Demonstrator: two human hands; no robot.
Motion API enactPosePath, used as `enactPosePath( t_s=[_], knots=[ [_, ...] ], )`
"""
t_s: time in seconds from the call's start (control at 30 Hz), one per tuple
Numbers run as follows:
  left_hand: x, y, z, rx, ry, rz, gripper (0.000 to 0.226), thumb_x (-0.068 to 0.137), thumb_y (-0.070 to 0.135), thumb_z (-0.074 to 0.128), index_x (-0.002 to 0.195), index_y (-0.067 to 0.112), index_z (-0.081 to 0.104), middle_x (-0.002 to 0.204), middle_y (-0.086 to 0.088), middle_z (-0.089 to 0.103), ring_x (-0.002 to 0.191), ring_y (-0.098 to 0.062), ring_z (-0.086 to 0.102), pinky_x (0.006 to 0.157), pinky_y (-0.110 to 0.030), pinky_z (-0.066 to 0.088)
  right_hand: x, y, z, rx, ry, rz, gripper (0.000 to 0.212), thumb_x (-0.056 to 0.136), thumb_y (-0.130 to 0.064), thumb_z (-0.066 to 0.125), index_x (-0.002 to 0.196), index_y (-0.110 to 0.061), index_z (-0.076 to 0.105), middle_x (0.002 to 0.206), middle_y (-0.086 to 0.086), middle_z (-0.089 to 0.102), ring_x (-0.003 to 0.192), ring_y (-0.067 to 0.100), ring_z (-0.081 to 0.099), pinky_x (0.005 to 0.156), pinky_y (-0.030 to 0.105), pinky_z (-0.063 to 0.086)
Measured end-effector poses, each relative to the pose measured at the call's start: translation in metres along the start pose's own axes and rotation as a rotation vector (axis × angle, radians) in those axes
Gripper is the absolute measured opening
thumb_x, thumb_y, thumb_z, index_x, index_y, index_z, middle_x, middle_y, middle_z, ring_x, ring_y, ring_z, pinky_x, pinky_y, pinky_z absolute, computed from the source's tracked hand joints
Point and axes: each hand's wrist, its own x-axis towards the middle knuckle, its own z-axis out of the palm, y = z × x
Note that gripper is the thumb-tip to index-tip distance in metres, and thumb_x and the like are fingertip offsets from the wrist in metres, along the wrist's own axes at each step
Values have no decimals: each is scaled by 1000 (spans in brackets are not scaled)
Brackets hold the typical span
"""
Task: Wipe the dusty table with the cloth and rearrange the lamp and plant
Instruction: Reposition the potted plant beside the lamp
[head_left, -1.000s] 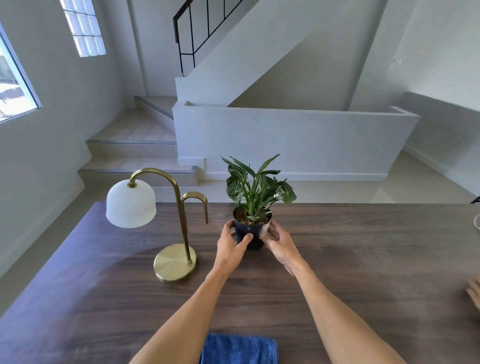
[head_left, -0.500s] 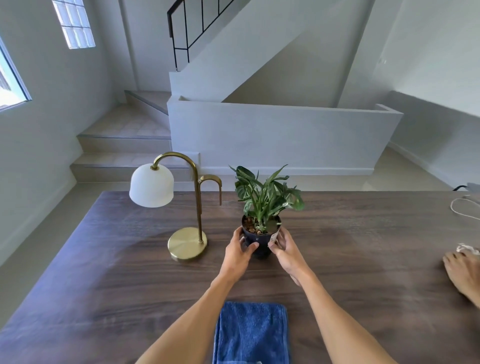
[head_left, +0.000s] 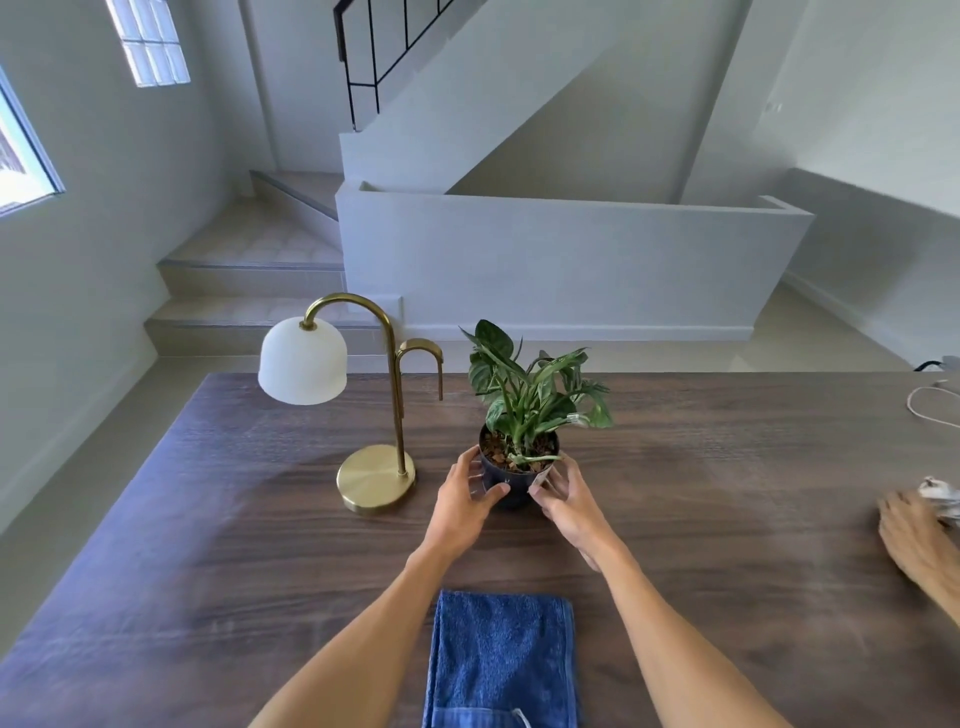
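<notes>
A small green plant (head_left: 530, 395) grows in a dark pot (head_left: 514, 480) standing on the dark wooden table (head_left: 208, 519). My left hand (head_left: 462, 506) cups the pot's left side and my right hand (head_left: 571, 501) cups its right side, fingers on the pot and its white tag. A brass lamp (head_left: 376, 480) with a white dome shade (head_left: 303, 361) stands just left of the pot. A folded blue cloth (head_left: 501, 660) lies flat on the table near the front edge, between my forearms.
Another person's hand (head_left: 914, 535) rests on the table at the right edge beside a crumpled white thing (head_left: 940, 499). A white cable (head_left: 930, 402) lies at the far right. Beyond the table are stairs (head_left: 249, 291) and a low white wall (head_left: 571, 270).
The view has tilted down and shifted, so more of the cloth and the other person's hand shows. Both my hands stay around the pot beside the lamp.
</notes>
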Motion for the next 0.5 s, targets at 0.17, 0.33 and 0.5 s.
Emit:
enactPosePath(
  t_s=[0.17, 0.33, 0.5],
  knots=[
    [-7, 7, -5, 92, -48, -29, 71, 86, 40, 73, 145, 23, 38, 132, 2, 57, 118, -14, 57, 104, -38, 48, 4, -3, -8, -27, -6, 32, 69, 96, -8, 65, 153, -23, 29, 117, -22, 62, 93, -16, 58, 116, 39, 36],
    [-29, 5, -23, 320, -174, -55, 55, 88, 45, 69, 134, 19, 53, 117, 3, 65, 105, -13, 62, 91, -27, 49, -10, -7, -11, -243, -19, 85, 69, 89, -29, 73, 149, -28, 39, 128, -6, 64, 123, 14, 58, 107, 41, 46],
    [-56, 2, -49, 490, -352, -23, 29, 81, 57, 70, 95, 32, 73, 94, 13, 72, 89, -1, 64, 84, -25, 51, -38, -9, -14, -568, -154, 153, 45, 89, -37, 70, 131, -23, 62, 102, -3, 74, 86, 9, 69, 72, 25, 56]
  ],
)
